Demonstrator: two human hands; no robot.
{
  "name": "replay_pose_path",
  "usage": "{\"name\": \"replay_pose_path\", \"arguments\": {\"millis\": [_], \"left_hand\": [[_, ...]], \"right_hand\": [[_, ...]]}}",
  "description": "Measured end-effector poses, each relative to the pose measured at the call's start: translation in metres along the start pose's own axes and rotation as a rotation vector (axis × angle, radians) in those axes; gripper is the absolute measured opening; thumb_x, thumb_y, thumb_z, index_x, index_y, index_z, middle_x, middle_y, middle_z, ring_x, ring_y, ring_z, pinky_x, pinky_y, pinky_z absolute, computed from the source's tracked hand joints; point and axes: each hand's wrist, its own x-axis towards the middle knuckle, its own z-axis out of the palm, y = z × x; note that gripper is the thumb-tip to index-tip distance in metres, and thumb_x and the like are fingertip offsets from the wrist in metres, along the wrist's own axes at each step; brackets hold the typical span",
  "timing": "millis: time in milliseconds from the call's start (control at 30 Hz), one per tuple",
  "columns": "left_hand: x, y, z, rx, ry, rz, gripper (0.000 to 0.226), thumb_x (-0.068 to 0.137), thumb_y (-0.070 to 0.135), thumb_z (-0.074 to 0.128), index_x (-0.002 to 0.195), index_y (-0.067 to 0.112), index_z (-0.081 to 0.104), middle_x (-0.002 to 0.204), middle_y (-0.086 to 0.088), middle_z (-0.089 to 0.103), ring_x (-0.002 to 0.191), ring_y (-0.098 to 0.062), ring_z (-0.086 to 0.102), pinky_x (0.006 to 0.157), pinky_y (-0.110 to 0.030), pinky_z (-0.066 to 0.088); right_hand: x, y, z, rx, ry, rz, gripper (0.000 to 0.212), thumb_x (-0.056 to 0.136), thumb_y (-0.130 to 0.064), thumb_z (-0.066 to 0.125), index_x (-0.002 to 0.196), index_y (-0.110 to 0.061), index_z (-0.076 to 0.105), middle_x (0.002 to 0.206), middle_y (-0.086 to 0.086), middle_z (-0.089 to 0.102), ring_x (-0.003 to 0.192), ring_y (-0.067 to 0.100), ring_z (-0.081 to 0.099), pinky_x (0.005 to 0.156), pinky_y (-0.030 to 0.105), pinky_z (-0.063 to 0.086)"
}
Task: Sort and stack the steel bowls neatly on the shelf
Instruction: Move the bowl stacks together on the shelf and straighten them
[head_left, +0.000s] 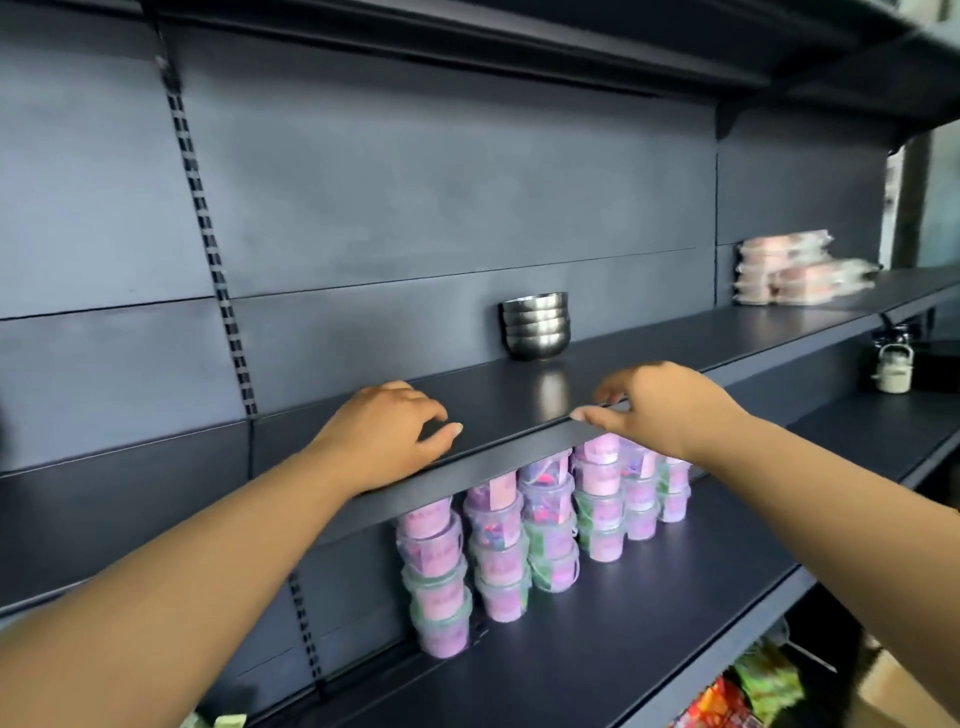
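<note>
Dark shelf (675, 348): your empty, loosely curled left hand (384, 436) and right hand (660, 405) rest before stacked bowls (534, 325); a careless reach could topple them.

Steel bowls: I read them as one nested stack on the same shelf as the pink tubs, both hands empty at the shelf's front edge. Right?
Not quite. The head view shows the steel bowls nested on the shelf above the pink tubs. The left hand and right hand are empty at that upper shelf's front edge.
</note>
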Motion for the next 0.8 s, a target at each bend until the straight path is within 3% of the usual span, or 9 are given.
{"name": "replay_pose_path", "arguments": {"millis": [333,533,700,800], "left_hand": [[0.147,-0.008,0.072,-0.013,-0.117,-0.197,0.050,0.090,0.057,0.037,0.123,0.025,0.056,0.119,-0.001,0.059,0.113,-0.020,0.051,0.087,-0.029,0.039],[0.205,-0.013,0.116,-0.091,-0.303,-0.296,0.065,0.083,0.064,0.047,0.136,0.027,0.044,0.143,0.006,0.044,0.130,-0.015,0.040,0.101,-0.029,0.033],[0.237,-0.016,0.138,-0.298,-0.319,-0.498,0.070,0.079,0.063,0.054,0.137,0.025,0.044,0.141,0.007,0.047,0.128,-0.014,0.044,0.102,-0.026,0.033],[0.260,-0.018,0.149,-0.626,-0.150,-0.686,0.071,0.078,0.058,0.060,0.138,0.022,0.043,0.137,0.009,0.049,0.120,-0.008,0.047,0.097,-0.019,0.031]], "right_hand": [[0.125,0.112,0.021,0.027,-0.016,0.025,0.045,0.082,-0.061,0.048,0.093,-0.020,0.063,0.102,0.003,0.068,0.099,0.025,0.058,0.080,0.033,0.047],[0.193,0.156,0.061,0.099,-0.083,0.019,0.047,0.081,-0.063,0.048,0.096,-0.021,0.062,0.104,0.002,0.067,0.099,0.023,0.058,0.081,0.033,0.047],[0.252,0.183,0.100,0.258,-0.136,0.013,0.043,0.079,-0.065,0.050,0.084,-0.023,0.059,0.090,-0.002,0.063,0.096,0.023,0.056,0.075,0.032,0.044],[0.295,0.192,0.128,0.498,-0.160,0.031,0.062,0.076,-0.064,0.054,0.117,-0.018,0.056,0.121,0.001,0.059,0.116,0.021,0.051,0.087,0.028,0.039]]}}
